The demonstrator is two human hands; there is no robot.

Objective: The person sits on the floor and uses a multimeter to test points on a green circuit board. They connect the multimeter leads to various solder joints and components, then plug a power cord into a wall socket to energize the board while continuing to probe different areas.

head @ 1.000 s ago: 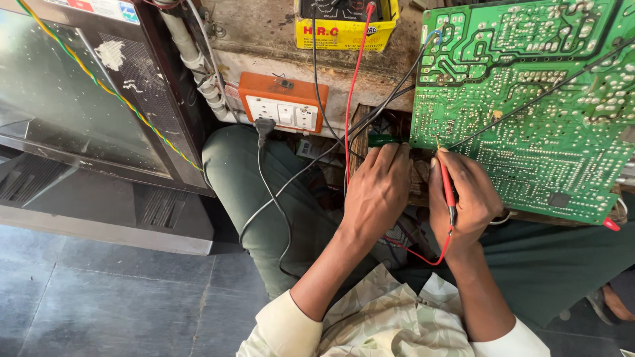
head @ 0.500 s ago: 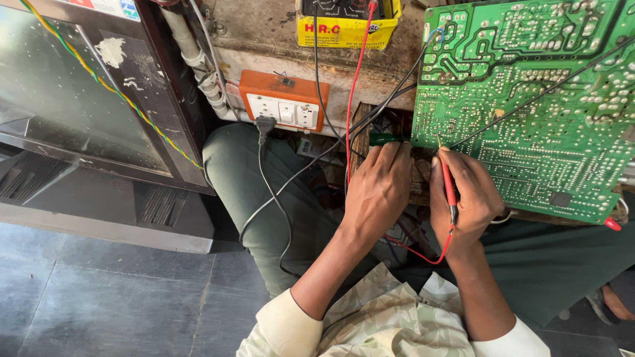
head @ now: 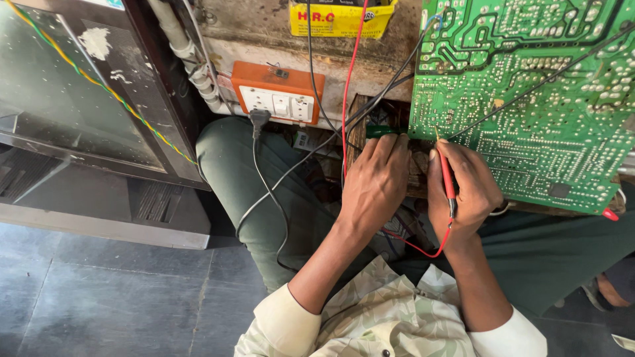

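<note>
A large green circuit board (head: 529, 99), solder side up, fills the upper right. My right hand (head: 466, 188) grips a red test probe (head: 447, 178) like a pen, its tip touching the board's lower left edge. A red lead curls from the probe below my wrist. My left hand (head: 374, 182) rests fingers-down beside the board's left edge, its fingertips by a small green part (head: 380, 131); what it holds, if anything, is hidden under the fingers.
An orange socket box (head: 278, 92) with a black plug and cable (head: 259, 119) sits on the wall. A yellow box (head: 340, 18) trails red and black wires. A dark glass-fronted cabinet (head: 73, 99) stands left. My green-trousered knee (head: 245, 178) is below, over grey floor tiles (head: 99, 304).
None of note: both hands stay in place on the board's edge; the view has only shifted slightly.
</note>
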